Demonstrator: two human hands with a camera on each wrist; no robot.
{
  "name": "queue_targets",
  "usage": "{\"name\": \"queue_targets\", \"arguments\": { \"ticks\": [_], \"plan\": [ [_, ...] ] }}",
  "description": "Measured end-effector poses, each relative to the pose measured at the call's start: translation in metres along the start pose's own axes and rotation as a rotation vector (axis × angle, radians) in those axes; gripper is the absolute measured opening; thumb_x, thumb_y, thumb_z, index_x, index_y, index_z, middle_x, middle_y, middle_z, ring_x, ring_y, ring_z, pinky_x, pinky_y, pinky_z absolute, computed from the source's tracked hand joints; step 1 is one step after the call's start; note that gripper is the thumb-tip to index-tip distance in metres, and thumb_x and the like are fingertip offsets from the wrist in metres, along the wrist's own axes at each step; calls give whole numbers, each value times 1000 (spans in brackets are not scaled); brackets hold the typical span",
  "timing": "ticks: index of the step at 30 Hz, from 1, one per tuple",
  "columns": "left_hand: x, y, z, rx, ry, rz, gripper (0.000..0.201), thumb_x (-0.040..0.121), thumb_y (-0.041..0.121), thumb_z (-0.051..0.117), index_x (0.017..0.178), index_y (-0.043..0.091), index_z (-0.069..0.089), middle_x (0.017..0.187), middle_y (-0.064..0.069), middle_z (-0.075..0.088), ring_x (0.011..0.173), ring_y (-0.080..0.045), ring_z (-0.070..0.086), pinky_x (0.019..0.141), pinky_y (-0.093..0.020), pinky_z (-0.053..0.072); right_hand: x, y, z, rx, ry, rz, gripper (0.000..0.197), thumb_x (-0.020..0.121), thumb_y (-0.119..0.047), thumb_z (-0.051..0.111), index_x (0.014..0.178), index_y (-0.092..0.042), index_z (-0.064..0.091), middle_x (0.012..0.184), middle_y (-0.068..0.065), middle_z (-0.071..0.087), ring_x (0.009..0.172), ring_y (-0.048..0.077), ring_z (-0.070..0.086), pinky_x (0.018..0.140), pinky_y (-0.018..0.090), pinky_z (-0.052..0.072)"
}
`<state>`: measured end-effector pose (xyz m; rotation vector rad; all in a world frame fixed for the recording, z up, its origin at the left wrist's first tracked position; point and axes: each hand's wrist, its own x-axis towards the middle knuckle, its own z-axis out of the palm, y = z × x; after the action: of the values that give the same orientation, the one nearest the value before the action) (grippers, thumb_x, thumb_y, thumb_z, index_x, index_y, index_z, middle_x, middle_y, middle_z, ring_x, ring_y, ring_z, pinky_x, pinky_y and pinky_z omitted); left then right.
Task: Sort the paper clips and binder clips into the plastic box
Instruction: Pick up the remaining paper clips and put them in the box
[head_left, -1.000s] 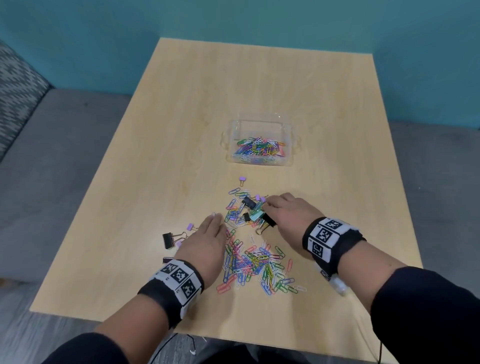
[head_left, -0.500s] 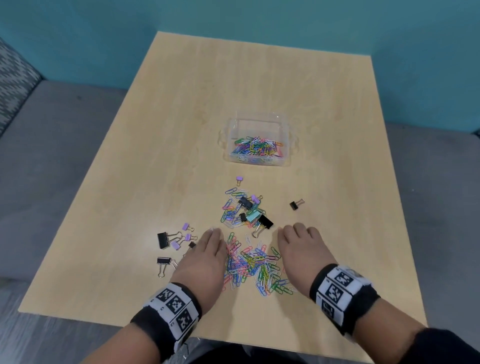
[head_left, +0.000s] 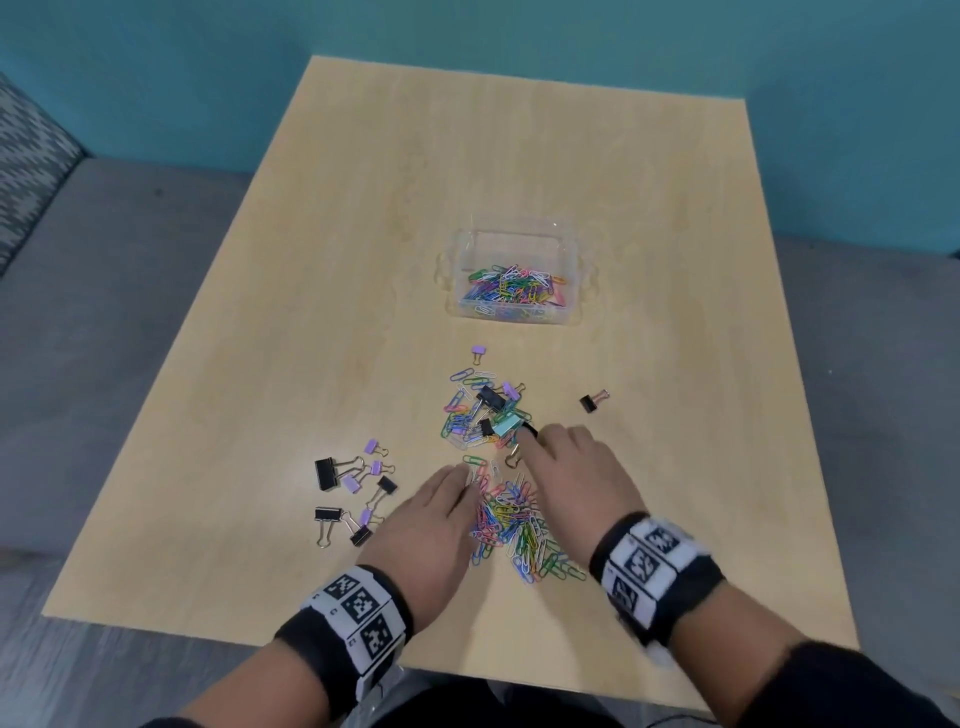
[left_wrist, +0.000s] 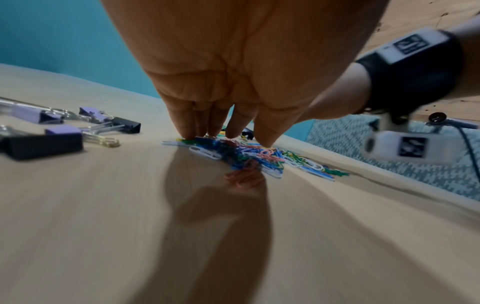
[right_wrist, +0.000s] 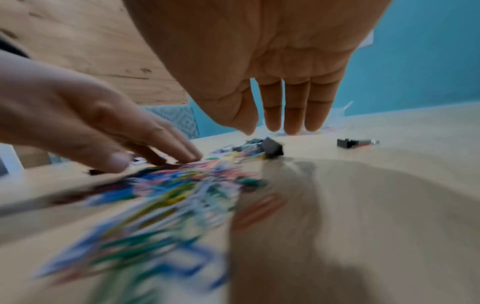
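A clear plastic box (head_left: 582, 270) holding coloured paper clips stands mid-table. Nearer lies a mixed heap (head_left: 480, 415) of paper clips and binder clips, and closest a pile of paper clips (head_left: 514, 525). My left hand (head_left: 457, 480) lies flat, its straight fingers (left_wrist: 221, 127) pressing the left edge of that pile (left_wrist: 241, 152). My right hand (head_left: 543, 436) reaches to the heap's near right side. Its fingers (right_wrist: 285, 115) are straight and hover just above a black binder clip (right_wrist: 272, 147), holding nothing.
Several black and purple binder clips (head_left: 353, 483) sit grouped left of my left hand. One black binder clip (head_left: 592, 401) lies alone to the right, and a purple one (head_left: 479, 352) sits between heap and box. The table's near edge (head_left: 519, 670) is close.
My right hand drew back from the mixed heap, leaving a black binder clip off to the right, then moved forward to the heap again. My left hand has stayed on the near pile.
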<state>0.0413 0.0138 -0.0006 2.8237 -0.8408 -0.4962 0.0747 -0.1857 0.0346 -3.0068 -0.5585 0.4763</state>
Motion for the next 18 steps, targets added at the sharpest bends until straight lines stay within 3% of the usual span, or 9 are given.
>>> {"name": "queue_targets", "arguments": {
  "ticks": [3, 5, 9, 12, 16, 18],
  "plan": [
    [-1, 0, -2, 5, 0, 4, 52, 84, 30, 37, 125, 1, 54, 131, -18, 54, 123, -31, 50, 98, -38, 47, 25, 16, -16, -140, -62, -79, 67, 73, -2, 56, 135, -12, 34, 119, 11, 48, 104, 32, 45, 81, 42, 40],
    [-1, 0, -1, -6, -6, -9, 53, 83, 31, 36, 125, 3, 55, 130, -16, 54, 122, -29, 51, 95, -37, 49, 34, 24, -20, -224, -125, -147, 61, 74, -4, 55, 131, -11, 35, 120, 11, 48, 105, 32, 44, 82, 42, 39],
    [1, -1, -1, -9, 0, -33, 54, 81, 33, 35, 122, 7, 59, 129, -13, 57, 119, -25, 55, 92, -33, 51, 41, 31, -18, -313, -183, -205, 50, 75, -9, 58, 122, -12, 41, 114, 9, 52, 100, 31, 45, 77, 40, 40],
    [0, -1, 0, 10, 20, -36, 54, 81, 33, 35, 120, 7, 61, 127, -12, 59, 117, -25, 57, 91, -32, 51, 40, 34, -13, -318, -134, -219, 35, 77, -15, 58, 112, -15, 49, 103, 6, 58, 91, 29, 49, 71, 40, 39],
    [0, -4, 2, 12, 42, -20, 52, 82, 32, 37, 122, 7, 58, 129, -13, 57, 119, -26, 55, 93, -34, 50, 29, 47, -11, -184, -54, -100, 23, 75, -28, 54, 96, -19, 57, 92, 3, 61, 86, 28, 50, 69, 39, 45],
    [2, -5, 4, 23, 56, -12, 49, 82, 30, 49, 123, 5, 56, 130, -15, 56, 119, -28, 54, 93, -37, 51, 18, 60, -9, -118, -35, 23, 24, 75, -32, 51, 93, -18, 59, 94, 5, 61, 89, 29, 50, 70, 39, 46]
  ]
}}
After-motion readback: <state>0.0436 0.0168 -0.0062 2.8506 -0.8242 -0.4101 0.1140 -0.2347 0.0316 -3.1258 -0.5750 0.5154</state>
